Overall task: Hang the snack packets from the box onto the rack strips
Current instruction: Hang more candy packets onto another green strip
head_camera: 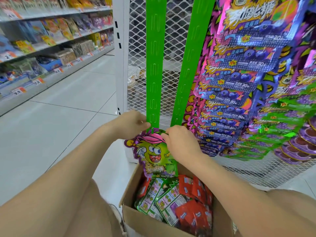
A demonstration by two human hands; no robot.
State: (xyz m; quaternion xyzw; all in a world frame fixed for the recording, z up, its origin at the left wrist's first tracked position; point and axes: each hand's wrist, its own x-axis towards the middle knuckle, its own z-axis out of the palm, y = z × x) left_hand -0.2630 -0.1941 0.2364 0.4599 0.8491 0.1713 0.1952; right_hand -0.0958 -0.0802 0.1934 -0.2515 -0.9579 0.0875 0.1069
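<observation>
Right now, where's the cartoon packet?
The packet is mid head view, at the bottom of the left strip, between left hand and right hand, above the box.

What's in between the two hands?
In the head view, the bottom end of the left green strip and the top of the monster packet sit between the left hand and right hand.

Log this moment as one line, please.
left hand: pinches green strip; right hand: pinches packet; packet: at strip's bottom end; box: stocked
</observation>
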